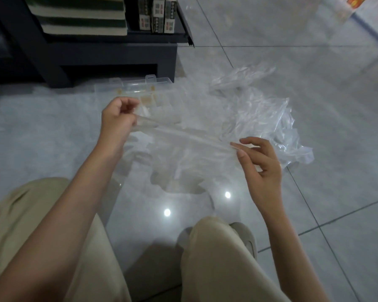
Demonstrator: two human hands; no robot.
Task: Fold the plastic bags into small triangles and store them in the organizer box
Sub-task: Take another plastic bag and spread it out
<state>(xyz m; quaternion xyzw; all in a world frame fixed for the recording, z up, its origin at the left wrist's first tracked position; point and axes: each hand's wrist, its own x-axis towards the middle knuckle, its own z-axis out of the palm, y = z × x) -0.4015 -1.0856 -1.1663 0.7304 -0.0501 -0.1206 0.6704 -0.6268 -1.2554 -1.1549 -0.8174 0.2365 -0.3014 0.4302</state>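
**2 hands (118,118) stretch a clear plastic bag (183,138) over the tiled floor (314,203)**

The left hand, raised at the left of the view, is clenched round 1 gathered end of the bag, with the fingers curled over the plastic. The right hand (260,162) pinches the other end between thumb and forefinger, and its remaining fingers are loosely spread. Between them the bag is drawn into a long, narrow band. The rest of the film hangs below it, above the tiles.

The clear organizer box (148,90) lies on the floor just behind the left hand, close to the foot of a dark shelf unit (109,55). A few yellowish patches show through its compartments; whether any folded bags are inside cannot be told.

A heap of crumpled clear bags (264,114) lies on the tiles to the right of the box, beyond the right hand. 1 more crumpled bag (242,76) lies farther back.

Beige trousers (216,258) fill the bottom of the view, with a light shoe (247,238) beside the right knee. 2 bright spots of light reflect off the tiles between the legs.
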